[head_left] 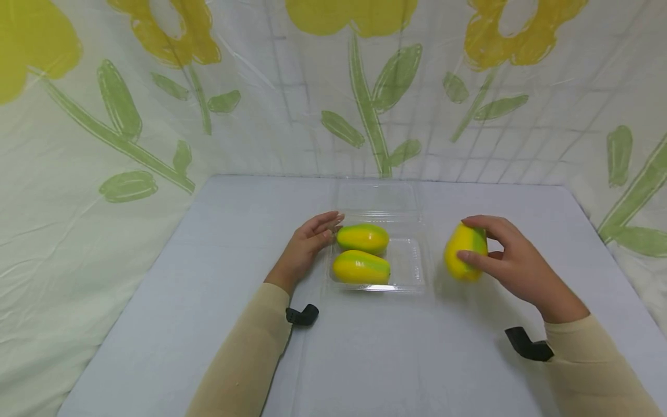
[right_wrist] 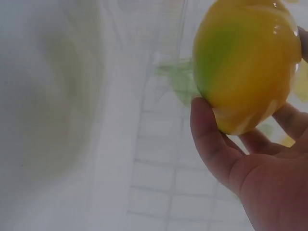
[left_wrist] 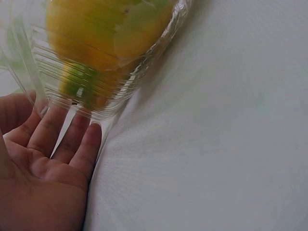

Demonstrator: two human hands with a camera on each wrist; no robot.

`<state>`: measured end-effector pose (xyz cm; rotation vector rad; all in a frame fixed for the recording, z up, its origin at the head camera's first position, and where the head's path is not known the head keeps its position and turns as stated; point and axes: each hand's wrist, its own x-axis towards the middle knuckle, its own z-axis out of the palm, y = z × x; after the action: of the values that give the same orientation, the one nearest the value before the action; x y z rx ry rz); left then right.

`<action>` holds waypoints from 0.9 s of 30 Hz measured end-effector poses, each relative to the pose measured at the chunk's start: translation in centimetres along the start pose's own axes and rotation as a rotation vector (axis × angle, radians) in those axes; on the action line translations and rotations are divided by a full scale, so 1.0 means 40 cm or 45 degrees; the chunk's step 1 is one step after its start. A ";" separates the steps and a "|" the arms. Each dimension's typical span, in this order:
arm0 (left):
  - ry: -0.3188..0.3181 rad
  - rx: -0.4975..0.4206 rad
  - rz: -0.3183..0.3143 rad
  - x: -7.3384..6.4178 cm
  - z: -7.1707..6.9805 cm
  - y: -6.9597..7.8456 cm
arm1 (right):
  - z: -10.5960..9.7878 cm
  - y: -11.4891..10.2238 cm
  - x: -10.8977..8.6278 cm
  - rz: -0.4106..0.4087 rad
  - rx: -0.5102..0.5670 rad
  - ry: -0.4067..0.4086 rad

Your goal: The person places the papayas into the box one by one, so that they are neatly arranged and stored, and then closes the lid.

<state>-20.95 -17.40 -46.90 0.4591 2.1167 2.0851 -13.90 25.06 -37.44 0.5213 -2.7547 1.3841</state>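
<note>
My right hand (head_left: pixel 508 258) grips a yellow-green papaya (head_left: pixel 464 252), thumb on the near side and fingers over the top, to the right of a clear plastic box. In the right wrist view the glossy papaya (right_wrist: pixel 245 67) sits between thumb and fingertips. Two more papayas lie in the clear box (head_left: pixel 409 263), a far one (head_left: pixel 363 238) and a near one (head_left: pixel 361 267). My left hand (head_left: pixel 307 243) is at the box's left side. The left wrist view has its fairly straight fingers (left_wrist: pixel 48 130) against the ribbed clear wall, palm empty.
The box's clear lid (head_left: pixel 377 196) lies opened back toward the rear of the white table (head_left: pixel 365 359). A flower-print curtain (head_left: pixel 250 116) hangs behind the table and along its sides. Black wrist mounts (head_left: pixel 302 315) stick out from both sleeves.
</note>
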 end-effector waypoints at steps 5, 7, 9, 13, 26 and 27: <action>-0.006 0.003 0.004 0.000 0.000 0.001 | 0.013 -0.021 0.016 -0.055 0.038 -0.005; -0.006 0.004 0.005 0.000 0.000 0.002 | 0.021 -0.029 0.022 -0.079 0.067 -0.014; -0.005 0.004 0.002 0.000 -0.001 0.002 | 0.029 -0.036 0.029 -0.103 0.088 -0.027; -0.005 0.005 -0.005 -0.001 0.000 0.002 | 0.044 -0.050 0.039 -0.128 0.105 -0.066; -0.001 0.006 -0.006 -0.002 0.002 0.003 | 0.101 -0.070 0.062 -0.163 0.040 -0.150; -0.002 0.005 -0.005 -0.002 0.002 0.003 | 0.105 -0.073 0.064 -0.159 0.040 -0.159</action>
<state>-20.84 -17.36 -46.80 0.4560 2.1195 2.0782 -14.86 19.44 -37.33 0.7932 -2.7428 1.4151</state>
